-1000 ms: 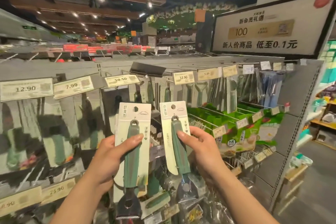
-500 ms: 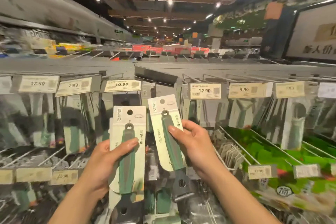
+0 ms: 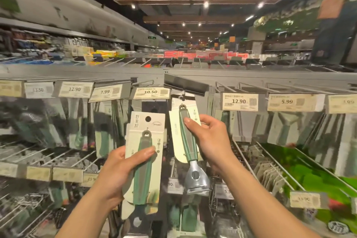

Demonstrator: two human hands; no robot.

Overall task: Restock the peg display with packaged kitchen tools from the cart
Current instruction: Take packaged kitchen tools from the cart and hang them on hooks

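Holding, left hand (image 3: pixel 116 176): thumb clamped across a carded peeler (image 3: pixel 144 160), kept low, below the 10.50 tag (image 3: pixel 150 92).
Right hand (image 3: pixel 210 141): pinches the second carded peeler (image 3: pixel 185 141), its top at the peg (image 3: pixel 183 94) under the dark label holder (image 3: pixel 185 84); hang hole hidden.
Risk: the tilted card could miss the peg tip, then crease or drop.
Count: two peelers in hand, one per hand.

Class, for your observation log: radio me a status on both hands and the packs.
Left hand grips carded peeler. Right hand pinches second peeler, card top just under dark label flap. Hooked or not: cannot tell.
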